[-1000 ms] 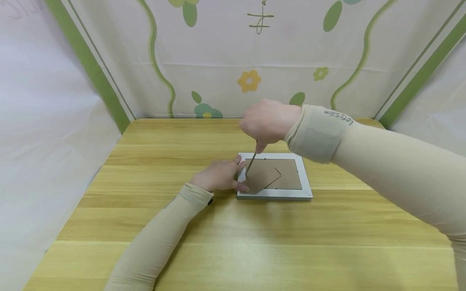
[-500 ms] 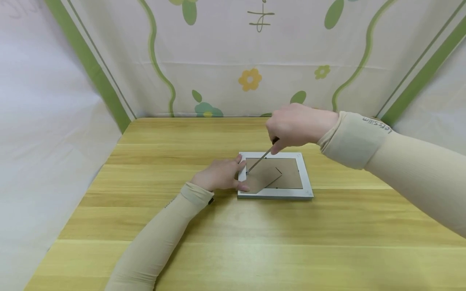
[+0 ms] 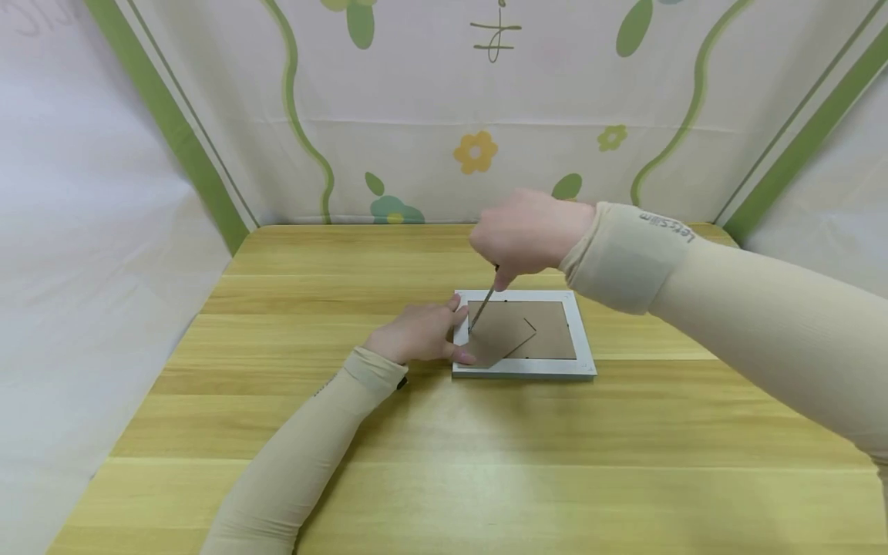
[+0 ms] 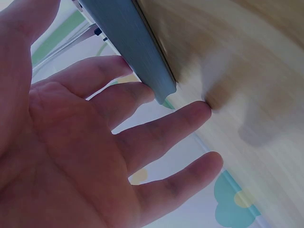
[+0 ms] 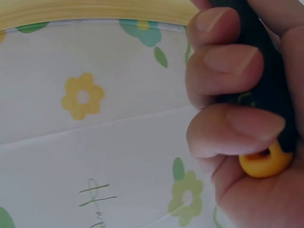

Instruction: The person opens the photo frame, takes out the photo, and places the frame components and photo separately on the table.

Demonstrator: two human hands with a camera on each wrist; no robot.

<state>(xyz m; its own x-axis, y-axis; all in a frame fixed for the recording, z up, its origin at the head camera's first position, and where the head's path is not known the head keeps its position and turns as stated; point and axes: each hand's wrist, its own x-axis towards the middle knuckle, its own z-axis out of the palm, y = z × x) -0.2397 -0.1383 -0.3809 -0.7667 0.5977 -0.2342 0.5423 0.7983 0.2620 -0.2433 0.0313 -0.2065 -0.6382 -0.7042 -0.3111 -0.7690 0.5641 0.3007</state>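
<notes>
A picture frame (image 3: 581,339) lies back up on the table, with a brown backing board (image 3: 551,316) inside its white border. My left hand (image 3: 419,333) rests at the frame's left side, thumb on the near left corner. In the left wrist view its fingers are spread, and two fingertips (image 4: 145,91) meet the frame's grey side (image 4: 137,45). Above the frame, my right hand (image 3: 527,231) grips a screwdriver (image 3: 483,308). Its shaft slants down to the backing's left edge, close to a small dark tab. The right wrist view shows fingers curled round the dark handle (image 5: 266,71) with a yellow end.
Under the frame is a wooden table (image 3: 444,462). A white flowered cloth (image 3: 416,92) stands along its back edge, with white sheets (image 3: 90,231) at the sides. A stand flap (image 3: 509,347) slants across the backing.
My right hand swung right, tilting the screwdriver lower, then came back left so the shaft is steeper again. The tip stayed near the backing's left edge. Left hand and frame kept their place.
</notes>
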